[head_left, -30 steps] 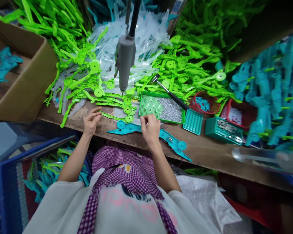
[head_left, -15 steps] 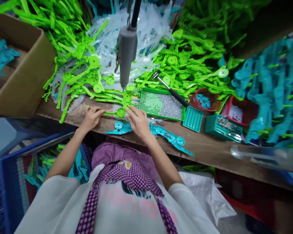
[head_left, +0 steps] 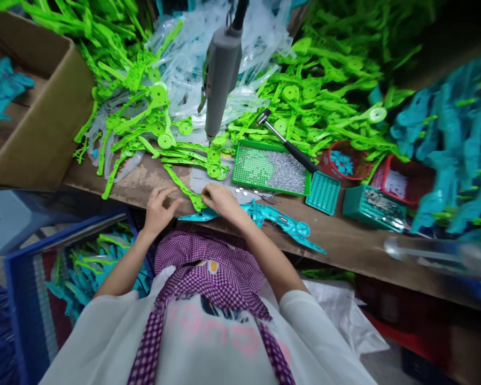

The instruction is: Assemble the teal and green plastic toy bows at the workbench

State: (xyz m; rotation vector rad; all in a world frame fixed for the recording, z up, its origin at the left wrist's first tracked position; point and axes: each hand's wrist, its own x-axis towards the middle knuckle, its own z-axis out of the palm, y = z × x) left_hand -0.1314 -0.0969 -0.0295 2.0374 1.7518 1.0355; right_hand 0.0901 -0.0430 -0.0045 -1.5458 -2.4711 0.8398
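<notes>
My right hand (head_left: 221,202) pinches one end of a bright green plastic part (head_left: 181,184) over the front of the workbench. The part's long thin arm slants up and to the left. My left hand (head_left: 159,209) is just left of it, thumb and fingers apart, holding nothing. Under and beside my right hand lies a turquoise plastic piece (head_left: 291,227), partly covered by the hand and forearm. A grey electric screwdriver (head_left: 223,75) hangs nose down above, its tip over several more green parts (head_left: 200,159).
A green tray (head_left: 291,174) of small metal pieces sits to the right, with a hammer (head_left: 286,144) across its corner. Beyond are a teal basket (head_left: 323,193), a red round bowl (head_left: 358,160) and a teal box (head_left: 371,208). A cardboard box (head_left: 44,117) stands left.
My right hand has drawn a green part toward the bench's front edge, away from the others. My left hand has moved slightly right and nearer to me. The view has shifted a little.
</notes>
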